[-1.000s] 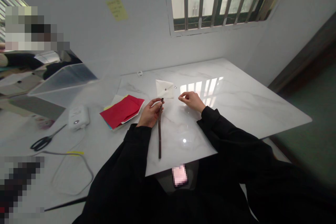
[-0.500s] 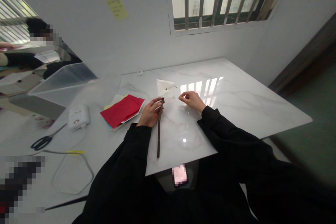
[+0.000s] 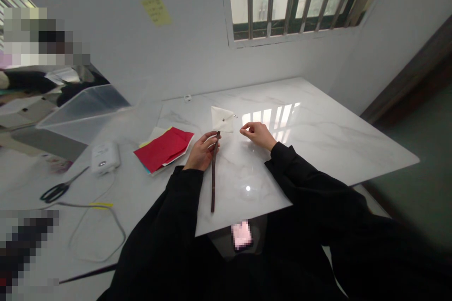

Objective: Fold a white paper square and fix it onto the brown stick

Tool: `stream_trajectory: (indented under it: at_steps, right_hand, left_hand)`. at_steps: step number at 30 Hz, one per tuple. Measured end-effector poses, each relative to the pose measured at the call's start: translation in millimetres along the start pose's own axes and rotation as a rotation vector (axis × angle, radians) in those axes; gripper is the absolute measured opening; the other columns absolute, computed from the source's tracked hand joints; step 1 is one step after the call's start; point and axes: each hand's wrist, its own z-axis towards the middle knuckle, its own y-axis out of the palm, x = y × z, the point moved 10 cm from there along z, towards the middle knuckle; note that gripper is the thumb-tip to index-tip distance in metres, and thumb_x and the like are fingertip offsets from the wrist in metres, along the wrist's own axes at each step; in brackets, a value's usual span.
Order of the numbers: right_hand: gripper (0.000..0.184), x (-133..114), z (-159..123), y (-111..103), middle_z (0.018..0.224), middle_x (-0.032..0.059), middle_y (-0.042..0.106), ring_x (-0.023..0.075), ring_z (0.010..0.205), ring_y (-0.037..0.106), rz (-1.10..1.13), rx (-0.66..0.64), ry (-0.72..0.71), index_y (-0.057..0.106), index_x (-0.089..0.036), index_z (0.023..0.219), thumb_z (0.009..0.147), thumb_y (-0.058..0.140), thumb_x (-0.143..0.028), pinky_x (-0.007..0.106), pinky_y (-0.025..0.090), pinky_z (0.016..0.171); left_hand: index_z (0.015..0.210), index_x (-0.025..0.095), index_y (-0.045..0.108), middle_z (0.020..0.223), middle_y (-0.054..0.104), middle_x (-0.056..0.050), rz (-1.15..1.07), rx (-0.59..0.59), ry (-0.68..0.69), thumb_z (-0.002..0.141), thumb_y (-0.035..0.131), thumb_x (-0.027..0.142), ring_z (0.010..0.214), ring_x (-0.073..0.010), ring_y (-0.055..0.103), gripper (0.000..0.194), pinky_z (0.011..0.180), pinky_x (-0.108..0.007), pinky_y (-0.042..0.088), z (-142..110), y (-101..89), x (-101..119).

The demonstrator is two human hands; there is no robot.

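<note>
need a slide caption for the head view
Left hand holds a brown stick near folded white paper, right hand apart from both.

Stick (image 3: 213, 181) between the sheets (image 3: 163, 149) and right hand (image 3: 259, 135).

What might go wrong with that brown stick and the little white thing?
The left hand grips the brown stick near its top, so the long lower part might swing. The white piece looks thin, so a bump from the stick's top might crease it. The small shiny bit by the white piece's corner might get knocked away by the nearby right hand.
</note>
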Motion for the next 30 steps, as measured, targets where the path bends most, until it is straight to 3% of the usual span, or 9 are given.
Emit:
stream_trajectory:
  at_steps: [2,5,8,13,15,19,21,25,30]
  right_hand:
    - [0.042,4.6,-0.3,-4.6,0.059,-0.0042,0.056,0.0151,0.061,0.050,0.044,0.047,0.039,0.070,-0.015,0.125,0.089,0.065,-0.036,0.029,0.037,0.069]
    - [0.078,14.9,-0.5,-13.0,0.061,-0.0053,0.058,0.0178,0.065,0.053,0.112,0.129,0.123,0.039,-0.007,0.156,0.085,0.062,-0.029,0.030,0.040,0.072]
    - [0.091,20.9,0.1,-11.6,0.061,-0.0054,0.057,0.0179,0.065,0.053,0.167,0.130,0.177,0.023,-0.001,0.162,0.081,0.058,-0.022,0.030,0.040,0.071]
    - [0.098,18.4,-4.7,9.3,0.062,-0.0068,0.054,0.0142,0.062,0.048,0.315,-0.022,0.246,0.014,-0.002,0.165,0.079,0.058,-0.021,0.027,0.038,0.063]
    - [0.092,5.5,-10.6,24.9,0.064,-0.0063,0.053,0.0118,0.058,0.044,0.403,-0.204,0.217,0.025,-0.003,0.163,0.079,0.060,-0.021,0.025,0.035,0.058]
    - [0.048,-50.0,-61.6,71.0,0.062,-0.0062,0.044,0.0086,0.056,0.035,0.603,-1.002,-0.003,0.070,-0.006,0.125,0.083,0.066,-0.029,0.024,0.030,0.056]
    - [0.034,-62.8,-75.2,72.3,0.061,-0.0069,0.039,0.0077,0.056,0.031,0.669,-1.132,-0.067,0.075,-0.008,0.110,0.086,0.066,-0.031,0.023,0.027,0.055]
    - [0.022,-46.8,-53.2,70.5,0.063,-0.0060,0.041,0.0074,0.055,0.031,0.646,-0.915,-0.016,0.074,-0.012,0.098,0.088,0.062,-0.027,0.022,0.025,0.052]
    - [0.030,1.5,-15.1,49.0,0.065,-0.0040,0.047,0.0079,0.051,0.032,0.609,-0.427,0.223,0.070,-0.012,0.111,0.084,0.058,-0.021,0.023,0.022,0.048]
  left_hand:
    - [0.107,0.016,0.070,0.102,0.073,-0.005,-0.007,0.003,-0.002,0.068,0.085,0.018,0.069,-0.0097,0.065,0.041,0.060,-0.021,0.052,-0.2,0.1,0.0]
    - [0.106,0.016,0.070,0.101,0.073,-0.005,-0.013,0.007,-0.008,0.070,0.084,0.016,0.068,-0.0096,0.065,0.038,0.060,-0.020,0.052,-0.4,0.2,-0.3]
    - [0.108,0.016,0.070,0.100,0.074,-0.005,-0.024,0.014,-0.014,0.073,0.082,0.014,0.067,-0.0095,0.065,0.037,0.060,-0.020,0.053,-1.0,0.2,-0.5]
    - [0.113,0.015,0.069,0.101,0.075,-0.006,-0.026,0.020,-0.024,0.074,0.082,0.012,0.068,-0.0098,0.066,0.041,0.062,-0.020,0.053,-2.8,1.5,-0.9]
    - [0.114,0.015,0.069,0.101,0.076,-0.007,-0.023,0.015,-0.022,0.074,0.082,0.012,0.069,-0.0102,0.066,0.042,0.063,-0.020,0.053,-3.2,2.3,-1.0]
    - [0.113,0.015,0.069,0.102,0.076,-0.008,-0.027,0.015,0.002,0.073,0.083,0.013,0.070,-0.0102,0.067,0.042,0.066,-0.021,0.053,-2.7,1.1,-0.1]
    - [0.112,0.015,0.069,0.102,0.076,-0.007,-0.028,0.014,0.009,0.073,0.083,0.013,0.071,-0.0099,0.067,0.042,0.067,-0.021,0.053,-2.2,0.4,-0.2]
    - [0.113,0.015,0.068,0.100,0.076,-0.006,-0.031,0.005,0.002,0.073,0.082,0.013,0.070,-0.0097,0.066,0.042,0.068,-0.021,0.053,-1.7,0.8,-1.1]
    - [0.113,0.016,0.069,0.099,0.076,-0.006,-0.027,0.012,-0.011,0.073,0.082,0.013,0.069,-0.0105,0.066,0.042,0.065,-0.021,0.053,-2.0,0.8,-1.5]
